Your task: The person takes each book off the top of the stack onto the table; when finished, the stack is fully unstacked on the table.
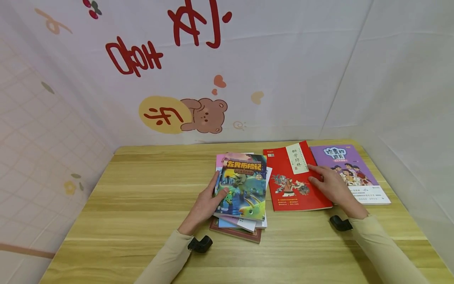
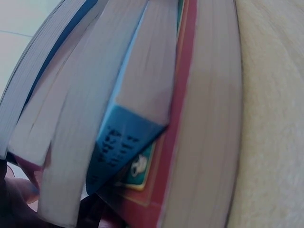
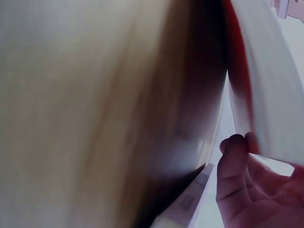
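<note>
Sleeves in a pale tan cloth reach forward over the wooden table (image 1: 142, 205). Nearest lies a stack of books (image 1: 241, 221), loosely squared, its lowest one dark red. The left hand (image 1: 207, 203) grips the stack's left edge, thumb curled over the dinosaur book (image 1: 244, 185) on top and fingers tucked beneath it; the left wrist view shows the page edges fanned apart. Just right of the stack lies a red book (image 1: 291, 185) flat on the table. The right hand (image 1: 331, 187) rests on its right edge with fingers spread over the cover and thumb under the edge, lifting it slightly. Beyond that hand, touching the red book, lies a purple book (image 1: 342, 157). Behind the table hangs a white backdrop (image 1: 283, 79) with a bear drawing.
</note>
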`<control>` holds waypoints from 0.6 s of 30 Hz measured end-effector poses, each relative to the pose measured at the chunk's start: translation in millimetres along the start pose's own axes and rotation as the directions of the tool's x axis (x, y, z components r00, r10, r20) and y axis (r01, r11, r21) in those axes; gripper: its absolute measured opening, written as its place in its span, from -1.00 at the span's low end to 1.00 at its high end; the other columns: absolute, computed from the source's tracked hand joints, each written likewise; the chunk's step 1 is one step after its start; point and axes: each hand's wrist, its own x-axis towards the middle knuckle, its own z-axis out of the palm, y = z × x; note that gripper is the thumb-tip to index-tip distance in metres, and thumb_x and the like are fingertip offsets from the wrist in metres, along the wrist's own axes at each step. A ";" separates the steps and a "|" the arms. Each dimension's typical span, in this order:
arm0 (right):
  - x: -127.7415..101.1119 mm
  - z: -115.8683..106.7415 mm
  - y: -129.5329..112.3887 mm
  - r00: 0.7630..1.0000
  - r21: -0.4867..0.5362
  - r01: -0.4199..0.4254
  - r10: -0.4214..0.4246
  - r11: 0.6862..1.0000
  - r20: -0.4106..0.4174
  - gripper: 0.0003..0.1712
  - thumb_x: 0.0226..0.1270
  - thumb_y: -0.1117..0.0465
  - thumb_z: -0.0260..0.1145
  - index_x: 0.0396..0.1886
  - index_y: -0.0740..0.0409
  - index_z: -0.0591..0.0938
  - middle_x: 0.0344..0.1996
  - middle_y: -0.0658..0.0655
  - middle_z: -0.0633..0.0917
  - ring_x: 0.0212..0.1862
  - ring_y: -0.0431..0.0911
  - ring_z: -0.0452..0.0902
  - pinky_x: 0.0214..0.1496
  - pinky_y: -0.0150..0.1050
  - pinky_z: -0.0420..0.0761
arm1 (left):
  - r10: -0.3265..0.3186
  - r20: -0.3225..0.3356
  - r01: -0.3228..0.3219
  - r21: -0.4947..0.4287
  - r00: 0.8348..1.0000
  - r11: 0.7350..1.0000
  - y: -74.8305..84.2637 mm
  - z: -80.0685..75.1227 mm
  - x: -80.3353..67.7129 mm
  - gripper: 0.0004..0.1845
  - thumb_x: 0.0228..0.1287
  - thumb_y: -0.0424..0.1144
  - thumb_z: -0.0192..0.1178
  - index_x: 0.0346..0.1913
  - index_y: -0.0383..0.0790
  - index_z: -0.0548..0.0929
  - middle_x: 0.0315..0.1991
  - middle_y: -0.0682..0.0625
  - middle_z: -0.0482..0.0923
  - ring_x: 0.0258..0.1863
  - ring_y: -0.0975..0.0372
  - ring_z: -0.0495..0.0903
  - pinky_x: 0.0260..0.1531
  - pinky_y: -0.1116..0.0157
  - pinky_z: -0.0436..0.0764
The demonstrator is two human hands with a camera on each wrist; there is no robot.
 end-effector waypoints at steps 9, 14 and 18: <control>1.6 3.4 2.8 1.000 -0.079 0.016 -0.017 0.997 -0.014 -0.47 0.39 0.25 0.42 0.29 0.39 0.60 0.07 0.48 0.55 -0.09 0.22 0.46 -0.15 0.07 0.51 | 0.023 0.008 -0.023 0.019 1.000 1.000 -0.5 -0.8 -0.3 -0.14 0.58 0.17 0.05 0.71 0.02 -0.11 0.58 -0.28 0.17 0.32 -0.18 0.49 0.35 -0.24 0.36; 0.9 1.5 1.7 0.999 -0.107 0.017 -0.020 0.994 -0.028 -0.51 0.33 0.26 0.47 0.19 0.39 0.66 -0.03 0.41 0.53 -0.20 0.11 0.38 -0.30 -0.12 0.40 | 0.006 0.007 -0.006 0.008 1.000 1.000 -1.4 0.1 1.0 -0.14 0.58 0.17 0.05 0.71 0.05 -0.12 0.54 -0.27 0.25 0.14 -0.05 0.63 0.30 -0.19 0.44; -2.3 -0.5 -2.5 0.999 -0.094 0.013 -0.017 0.996 -0.039 -0.53 0.36 0.25 0.45 0.20 0.38 0.65 -0.04 0.38 0.52 -0.20 0.11 0.35 -0.31 -0.13 0.36 | 0.008 0.005 -0.008 0.003 1.000 1.000 -1.4 -0.3 0.5 -0.14 0.58 0.17 0.05 0.71 0.05 -0.12 0.56 -0.27 0.21 0.18 -0.05 0.60 0.32 -0.19 0.41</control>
